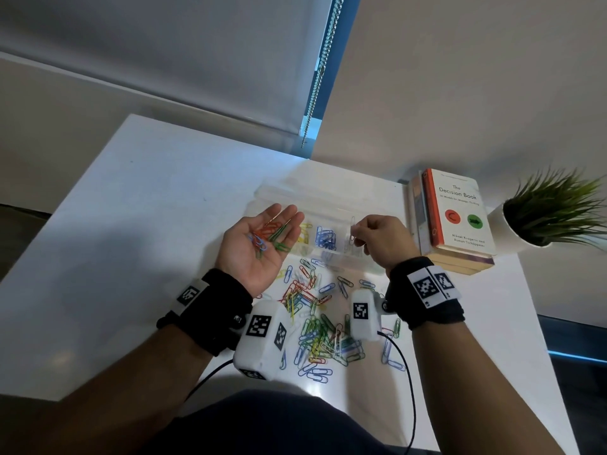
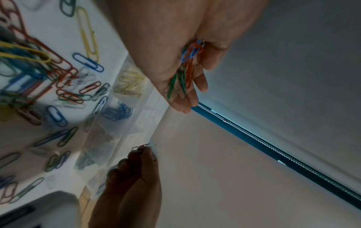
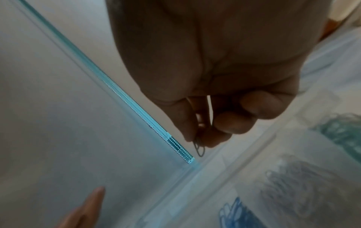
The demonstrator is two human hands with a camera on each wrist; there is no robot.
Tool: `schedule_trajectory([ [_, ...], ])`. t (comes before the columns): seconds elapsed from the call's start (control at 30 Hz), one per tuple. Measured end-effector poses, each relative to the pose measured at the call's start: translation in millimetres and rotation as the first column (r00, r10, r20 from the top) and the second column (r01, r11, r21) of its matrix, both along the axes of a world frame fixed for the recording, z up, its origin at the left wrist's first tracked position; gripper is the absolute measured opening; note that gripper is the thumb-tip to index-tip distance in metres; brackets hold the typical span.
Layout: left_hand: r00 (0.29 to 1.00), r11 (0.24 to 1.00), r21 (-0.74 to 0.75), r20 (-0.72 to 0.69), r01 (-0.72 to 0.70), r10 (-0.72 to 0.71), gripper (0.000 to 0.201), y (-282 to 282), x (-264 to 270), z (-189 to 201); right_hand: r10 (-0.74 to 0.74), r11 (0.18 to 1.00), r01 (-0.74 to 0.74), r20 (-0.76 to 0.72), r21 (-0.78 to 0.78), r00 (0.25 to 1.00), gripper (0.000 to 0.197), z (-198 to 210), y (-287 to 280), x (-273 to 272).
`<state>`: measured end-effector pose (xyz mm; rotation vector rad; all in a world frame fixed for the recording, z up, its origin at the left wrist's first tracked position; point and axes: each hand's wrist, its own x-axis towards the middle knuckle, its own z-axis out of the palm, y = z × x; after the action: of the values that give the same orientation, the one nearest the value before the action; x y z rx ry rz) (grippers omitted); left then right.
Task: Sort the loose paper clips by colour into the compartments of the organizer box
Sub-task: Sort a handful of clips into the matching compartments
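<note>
The tabletop [image 1: 157,198] is white and carries everything in use. At its far right edge a stack of books [image 1: 456,221] is laid flat, with a potted plant [image 1: 545,218] just beside it; both stand apart from the work and seem to play no part in it.

The box [image 1: 328,205] is set toward the far edge, its clear lid folded back, so that the compartments lie open from above. Yellow clips [image 1: 305,233] are seen in one compartment, blue clips [image 1: 325,239] in the next, and pale ones in the compartment beyond. A greenish lot shows further along in the right wrist view.

The pile [image 1: 318,326] of unsorted clips lies between the box and the near edge, mixed in colour and within reach of both hands. A large share remains unsorted, so the task is judged far from done.

The left hand [image 1: 259,247] is held palm up beside the box, its grip open with fingers nearly straight. A small handful [image 1: 271,236] of red, green and blue clips rests on the palm, apparently as a ready stock to be fed out singly.

The right hand [image 1: 381,241] is raised over the pale compartment. Its grip is closed on a single white clip [image 1: 352,229], pinched between thumb and fingertip with the free end standing upward. The placing suggests a drop into that compartment is intended.
</note>
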<state>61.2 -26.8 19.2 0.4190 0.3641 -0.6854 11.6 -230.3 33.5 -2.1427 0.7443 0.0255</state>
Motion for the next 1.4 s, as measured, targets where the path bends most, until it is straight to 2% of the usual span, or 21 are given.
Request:
schedule_trajectory([
  [0.07,1.0,1.0,0.004,0.0,0.009,-0.009,0.03,-1,0,-1,0.035,0.999,-0.035,-0.028,-0.004,0.999,0.022,2,0,4],
  [0.2,1.0,1.0,0.016,0.0,0.027,-0.027,0.032,-3,-1,-3,0.011,0.972,-0.016,0.021,0.234,1.0,0.016,4,3,7],
  [0.27,0.999,0.999,0.008,0.008,0.037,-0.037,0.032,-4,-1,-4,-0.032,0.958,0.019,0.039,0.284,0.999,0.016,5,-2,3],
  [0.37,0.998,0.998,0.011,0.025,0.061,-0.061,0.031,-5,-1,-4,-0.059,0.984,0.053,0.029,0.171,0.998,0.016,6,-13,-4],
  [0.47,0.995,0.995,0.003,0.037,0.096,-0.096,0.032,-9,-3,-4,0.0,0.998,-0.003,-0.062,-0.062,0.998,0.016,3,-18,-6],
  [0.53,0.992,0.993,-0.003,0.044,0.119,-0.119,0.033,-13,-5,-4,0.029,0.988,-0.047,-0.123,-0.147,0.992,0.017,-1,-18,-4],
  [0.7,0.985,0.986,-0.048,0.073,0.16,-0.156,0.04,-15,-5,-3,0.042,0.975,-0.086,-0.212,-0.204,0.976,0.015,-5,-18,-1],
  [0.77,0.985,0.986,-0.052,0.072,0.161,-0.158,0.042,-15,-5,-3,0.029,0.972,-0.074,-0.197,-0.224,0.98,0.018,-2,-17,-1],
  [0.9,0.987,0.988,-0.046,0.063,0.148,-0.145,0.047,-17,-6,-2,0.085,0.969,-0.065,0.072,-0.24,0.994,0.018,22,4,-9],
  [1.0,0.992,0.992,-0.028,0.048,0.122,-0.12,0.043,-22,-8,2,0.254,0.963,-0.233,0.176,-0.133,0.951,0.013,36,42,-16],
  [1.07,0.99,0.992,-0.004,0.055,0.127,-0.126,0.043,-24,-10,4,0.381,0.917,-0.354,0.148,-0.181,0.912,0.025,33,59,-19],
  [1.17,0.987,0.988,0.043,0.067,0.146,-0.149,0.044,-23,-11,4,0.47,0.85,-0.426,0.08,-0.311,0.879,0.043,27,65,-19],
  [1.4,0.981,0.977,0.141,0.084,0.162,-0.175,0.043,-23,-13,1,0.538,0.777,-0.476,0.041,-0.411,0.842,0.037,25,71,-23],
])
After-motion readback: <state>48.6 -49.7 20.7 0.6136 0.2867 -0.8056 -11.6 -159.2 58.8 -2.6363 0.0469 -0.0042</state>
